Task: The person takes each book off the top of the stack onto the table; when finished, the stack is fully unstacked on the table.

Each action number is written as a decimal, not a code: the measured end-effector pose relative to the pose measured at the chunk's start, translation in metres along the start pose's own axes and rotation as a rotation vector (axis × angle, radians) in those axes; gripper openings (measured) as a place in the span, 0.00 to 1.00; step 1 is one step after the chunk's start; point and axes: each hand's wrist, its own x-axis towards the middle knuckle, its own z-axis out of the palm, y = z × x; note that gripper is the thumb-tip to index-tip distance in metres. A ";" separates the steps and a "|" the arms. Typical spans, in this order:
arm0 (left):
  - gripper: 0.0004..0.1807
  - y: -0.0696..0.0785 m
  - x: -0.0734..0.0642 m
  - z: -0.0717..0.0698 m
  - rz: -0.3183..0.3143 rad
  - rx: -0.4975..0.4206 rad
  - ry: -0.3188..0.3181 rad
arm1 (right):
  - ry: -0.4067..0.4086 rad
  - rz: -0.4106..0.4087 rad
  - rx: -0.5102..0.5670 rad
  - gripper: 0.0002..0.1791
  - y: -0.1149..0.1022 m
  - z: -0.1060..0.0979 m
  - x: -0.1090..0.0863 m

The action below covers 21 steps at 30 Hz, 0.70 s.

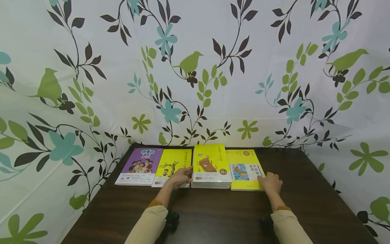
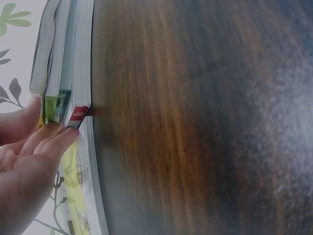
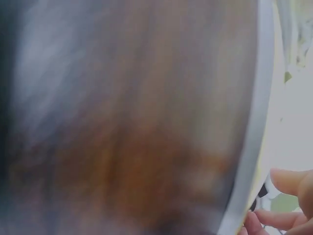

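A stack of books (image 1: 213, 157), topped by a yellow one with a brown animal on its cover, lies at the middle of the row. My left hand (image 1: 181, 178) is at its left side; in the left wrist view, straight fingers touch the spines (image 2: 51, 108) and the thumb lies by the top cover. To the right lies a yellow book (image 1: 247, 156) with a blue picture. My right hand (image 1: 270, 185) pinches its right edge, thumb over the cover. In the right wrist view the fingers are partly cut off.
Left of the stack lie a yellow book (image 1: 179, 157) with a tree drawing and a purple book (image 1: 143, 169). The dark wooden table (image 1: 213, 213) reaches back to a white patterned curtain (image 1: 213, 112). Dark round devices (image 1: 172, 218) sit at both wrists.
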 end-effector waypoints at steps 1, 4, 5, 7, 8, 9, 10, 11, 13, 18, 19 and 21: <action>0.41 0.000 0.000 0.000 -0.003 0.002 0.001 | -0.004 0.002 0.006 0.31 -0.003 -0.001 0.000; 0.41 0.001 -0.001 0.001 -0.011 0.011 0.007 | 0.006 0.021 0.087 0.33 -0.013 -0.004 0.000; 0.41 0.001 -0.002 0.001 -0.012 0.015 0.011 | 0.007 0.024 0.119 0.33 -0.017 -0.005 0.000; 0.41 0.002 -0.002 0.001 -0.013 0.016 0.016 | -0.003 0.034 0.177 0.34 -0.025 -0.005 -0.001; 0.41 0.002 -0.003 0.001 -0.012 0.016 0.018 | -0.013 0.041 0.204 0.34 -0.028 -0.005 -0.001; 0.40 0.003 -0.003 0.002 -0.010 0.019 0.019 | -0.026 0.039 0.221 0.34 -0.032 -0.005 -0.002; 0.40 0.002 -0.003 0.002 -0.010 0.021 0.020 | -0.034 0.036 0.240 0.34 -0.035 -0.004 -0.003; 0.40 0.002 -0.003 0.002 -0.007 0.022 0.018 | -0.040 0.029 0.252 0.34 -0.038 -0.004 -0.004; 0.40 0.002 -0.003 0.002 -0.001 0.021 0.014 | -0.047 0.005 0.277 0.33 -0.041 -0.002 -0.005; 0.41 0.001 -0.003 0.002 0.008 0.012 0.009 | -0.066 -0.047 0.339 0.32 -0.049 0.003 -0.008; 0.41 0.001 -0.003 0.002 0.009 0.012 0.009 | -0.071 -0.050 0.359 0.33 -0.051 0.004 -0.008; 0.40 0.000 -0.003 0.002 0.013 0.013 0.010 | -0.079 -0.050 0.397 0.33 -0.054 0.007 -0.009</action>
